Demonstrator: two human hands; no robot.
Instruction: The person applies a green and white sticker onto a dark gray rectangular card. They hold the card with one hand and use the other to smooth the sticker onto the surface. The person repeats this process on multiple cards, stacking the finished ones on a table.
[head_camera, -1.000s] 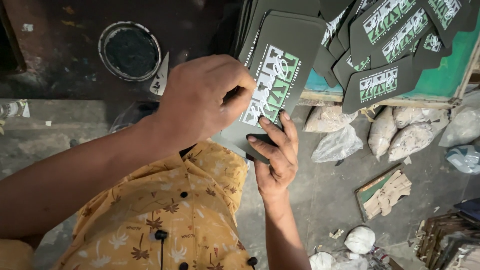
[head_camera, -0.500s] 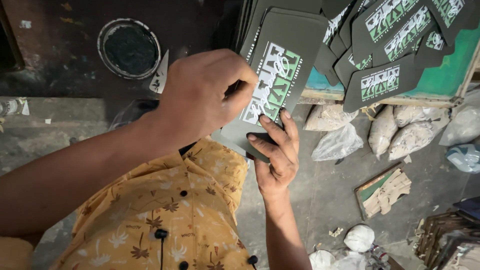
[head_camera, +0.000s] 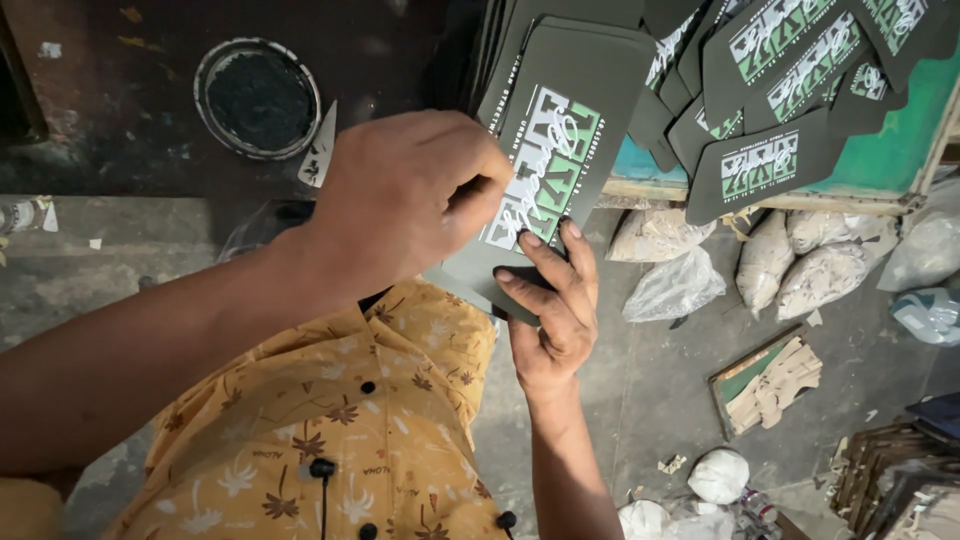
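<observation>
Little has shifted: both hands stay on the dark printed panel (head_camera: 560, 130). Left hand (head_camera: 410, 200) has its grip curled shut, pinching the panel's printed face; right hand (head_camera: 555, 310) clasps the lower edge from beneath, just below.

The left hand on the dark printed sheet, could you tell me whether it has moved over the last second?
Yes, slightly. The left hand has edged right across the dark printed sheet, away from the round ink tin, which stays put.
</observation>
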